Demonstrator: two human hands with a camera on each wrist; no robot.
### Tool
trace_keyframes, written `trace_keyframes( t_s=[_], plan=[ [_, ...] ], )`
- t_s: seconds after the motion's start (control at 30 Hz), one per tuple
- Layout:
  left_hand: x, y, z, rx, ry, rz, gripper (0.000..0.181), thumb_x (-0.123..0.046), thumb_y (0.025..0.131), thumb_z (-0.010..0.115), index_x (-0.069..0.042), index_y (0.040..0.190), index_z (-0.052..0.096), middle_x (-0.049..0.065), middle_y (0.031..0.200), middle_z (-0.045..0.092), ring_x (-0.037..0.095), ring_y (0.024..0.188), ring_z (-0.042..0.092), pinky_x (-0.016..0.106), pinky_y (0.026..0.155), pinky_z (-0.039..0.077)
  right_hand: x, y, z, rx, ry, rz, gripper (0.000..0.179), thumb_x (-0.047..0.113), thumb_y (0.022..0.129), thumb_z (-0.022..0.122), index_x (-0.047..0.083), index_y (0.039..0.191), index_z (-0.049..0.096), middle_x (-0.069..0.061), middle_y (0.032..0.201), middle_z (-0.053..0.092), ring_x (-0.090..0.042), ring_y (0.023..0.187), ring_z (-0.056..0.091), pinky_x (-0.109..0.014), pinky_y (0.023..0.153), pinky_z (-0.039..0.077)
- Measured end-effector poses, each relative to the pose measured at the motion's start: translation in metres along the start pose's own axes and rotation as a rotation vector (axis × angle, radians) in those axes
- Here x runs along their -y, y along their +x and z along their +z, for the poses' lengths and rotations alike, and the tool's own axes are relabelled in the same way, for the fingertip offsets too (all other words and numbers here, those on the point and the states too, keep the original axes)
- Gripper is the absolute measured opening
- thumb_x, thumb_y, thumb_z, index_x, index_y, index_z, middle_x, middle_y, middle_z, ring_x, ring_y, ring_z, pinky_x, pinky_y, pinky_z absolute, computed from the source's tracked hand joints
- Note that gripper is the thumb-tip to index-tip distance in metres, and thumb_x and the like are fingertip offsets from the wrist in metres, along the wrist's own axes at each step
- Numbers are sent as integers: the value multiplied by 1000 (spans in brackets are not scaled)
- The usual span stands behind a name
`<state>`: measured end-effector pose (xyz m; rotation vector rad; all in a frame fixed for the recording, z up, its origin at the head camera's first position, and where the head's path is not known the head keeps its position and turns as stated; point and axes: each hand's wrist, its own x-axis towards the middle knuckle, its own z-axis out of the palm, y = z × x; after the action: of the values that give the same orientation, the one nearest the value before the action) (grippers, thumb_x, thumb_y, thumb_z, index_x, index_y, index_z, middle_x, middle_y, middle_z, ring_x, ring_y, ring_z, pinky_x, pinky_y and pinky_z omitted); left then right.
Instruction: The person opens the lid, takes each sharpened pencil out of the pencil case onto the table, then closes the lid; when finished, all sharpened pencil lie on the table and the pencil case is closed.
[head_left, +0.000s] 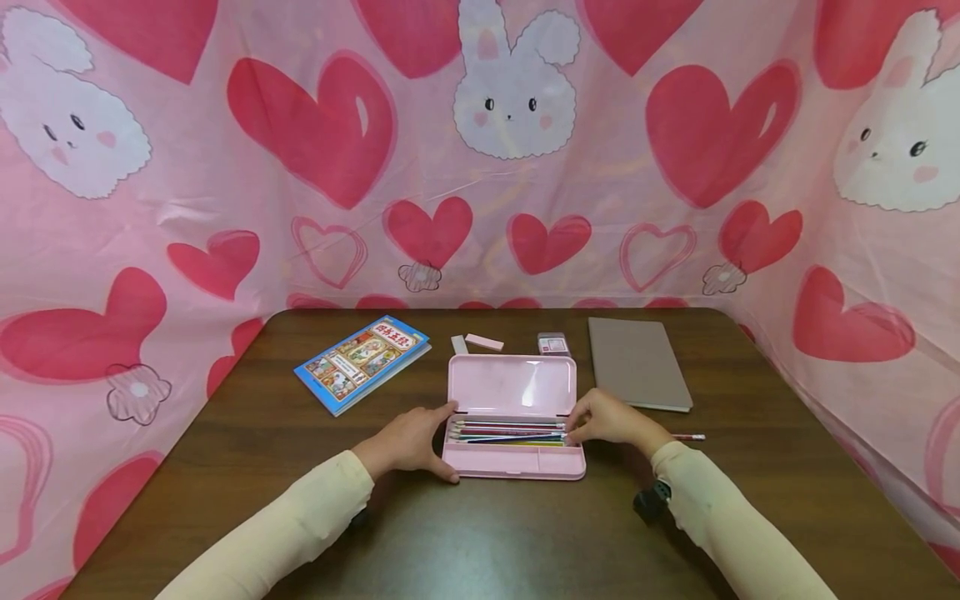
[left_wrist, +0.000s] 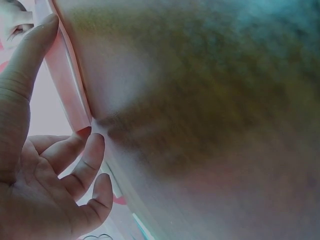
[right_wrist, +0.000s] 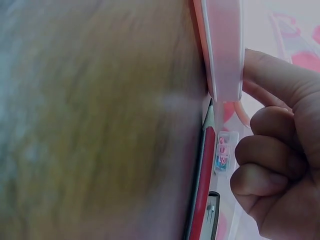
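Note:
A pink pencil case (head_left: 512,462) lies with its lid raised, several pencils (head_left: 502,431) side by side in its rear compartment. My left hand (head_left: 405,439) holds the case's left end, thumb at the front corner and index finger near the hinge. In the left wrist view, that thumb lies along the front wall (left_wrist: 67,80), the other fingers loosely bent. My right hand (head_left: 609,418) reaches in at the right end and pinches the end of a dark pencil lying slightly aslant. The right wrist view shows its lower fingers (right_wrist: 267,155) curled; the case wall hides the fingertips.
A red pencil (head_left: 688,437) lies right of the right hand, near a grey-brown notebook (head_left: 637,362). Behind the case are a white strip (head_left: 459,344), a pink strip (head_left: 484,342) and a small clear box (head_left: 553,343). A blue-covered book (head_left: 363,363) lies at the back left.

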<state>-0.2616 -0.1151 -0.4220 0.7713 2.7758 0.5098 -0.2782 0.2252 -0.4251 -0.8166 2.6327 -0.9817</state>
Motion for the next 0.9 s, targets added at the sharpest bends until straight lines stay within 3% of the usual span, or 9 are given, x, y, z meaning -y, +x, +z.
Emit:
trace_keyframes(
  t_s=[0.23, 0.57, 0.8, 0.9],
  plan=[
    [0, 0, 1, 3, -2, -10, 108, -61, 55, 79, -10, 141, 37, 14, 127, 56, 29, 110, 55, 46, 94, 44, -4, -6, -5, -33, 7, 0, 12, 19, 75, 76, 8, 78, 73, 8, 56, 47, -2, 50, 37, -18, 46, 31],
    [0, 1, -1, 11, -17, -24, 106, -58, 56, 80, -10, 141, 38, 14, 128, 56, 30, 111, 54, 48, 95, 43, -15, -23, -23, -120, -15, 107, 11, 19, 78, 74, 8, 79, 72, 3, 66, 59, -8, 60, 43, -21, 50, 33],
    [1, 0, -1, 3, 0, -8, 108, -60, 55, 80, -10, 141, 38, 14, 126, 57, 30, 110, 55, 46, 94, 44, -24, -43, -36, -164, 6, 116, 11, 16, 79, 72, 5, 79, 71, 9, 57, 42, 0, 51, 32, -20, 45, 26],
    [1, 1, 0, 4, -4, -6, 108, -59, 55, 80, -10, 141, 38, 15, 126, 57, 29, 109, 55, 46, 93, 44, -25, -53, -45, -164, 26, 137, 11, 15, 80, 71, 4, 80, 70, 8, 59, 43, -1, 55, 34, -21, 47, 28]
  ],
)
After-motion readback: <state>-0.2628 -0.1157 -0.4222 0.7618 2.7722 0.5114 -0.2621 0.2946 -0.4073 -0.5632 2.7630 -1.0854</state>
